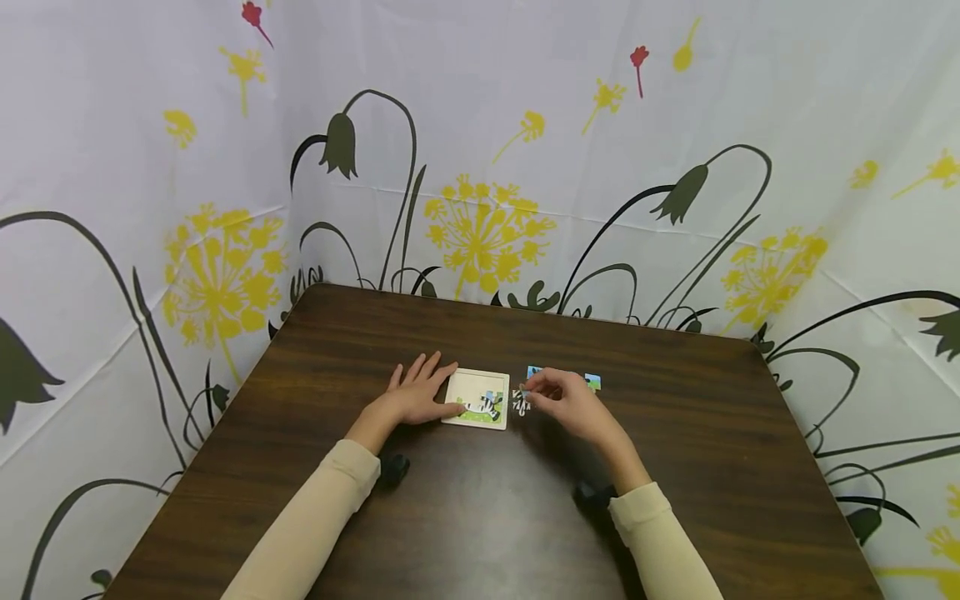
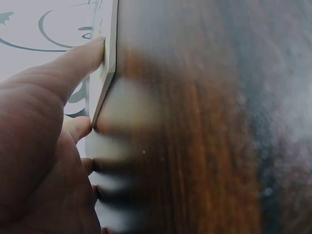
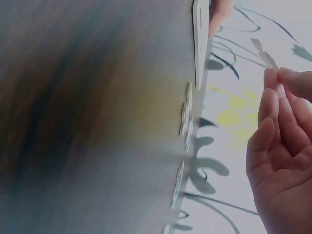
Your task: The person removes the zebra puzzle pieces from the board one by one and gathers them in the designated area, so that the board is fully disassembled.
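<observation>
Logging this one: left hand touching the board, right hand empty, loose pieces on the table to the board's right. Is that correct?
Not quite: the right hand isn't empty. The right wrist view shows it pinching a piece. The rest stands: the left hand touches the board, and loose pieces lie on the table to its right.

White fabric printed with yellow seed heads, drooping grey-green flowers and small red blooms is hanging across the top of the head view and down both sides, showing faint creases. A dark, wood-grained tabletop is filling the lower middle, reflecting pale light near the bottom centre.
</observation>
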{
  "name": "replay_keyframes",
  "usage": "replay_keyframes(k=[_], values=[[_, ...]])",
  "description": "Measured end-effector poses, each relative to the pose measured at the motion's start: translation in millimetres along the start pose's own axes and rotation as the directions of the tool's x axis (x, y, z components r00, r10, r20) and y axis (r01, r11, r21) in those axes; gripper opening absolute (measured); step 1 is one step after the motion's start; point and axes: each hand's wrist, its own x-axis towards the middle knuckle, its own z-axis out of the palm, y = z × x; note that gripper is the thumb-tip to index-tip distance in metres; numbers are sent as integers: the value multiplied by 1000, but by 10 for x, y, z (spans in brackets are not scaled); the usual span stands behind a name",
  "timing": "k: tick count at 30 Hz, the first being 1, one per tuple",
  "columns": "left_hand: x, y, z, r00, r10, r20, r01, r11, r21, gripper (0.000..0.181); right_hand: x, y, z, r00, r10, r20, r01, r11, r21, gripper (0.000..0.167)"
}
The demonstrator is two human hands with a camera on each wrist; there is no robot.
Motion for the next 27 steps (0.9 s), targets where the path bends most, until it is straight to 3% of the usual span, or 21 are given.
replay_keyframes(k=[6,12,21,27], values=[[9,2,22,1000,-3,-4,3,1000,2,99,-121,164,-173,996,24,-86,-23,1000,11,11],[7,-21,33,1000,-11,-7,11,1000,-4,99,-184,334,-324,990,74,-122,-75,997,-4,12],[-16,-11,28,1000,4,-29,-4,1000,-29,99,-228,494,-388,978,195,-77,-196,981,-9,12],[-31,11,34,1000,1,-30,-2,999,-34,98,-239,514,-428,978,207,-38,-209,977,-49,16]])
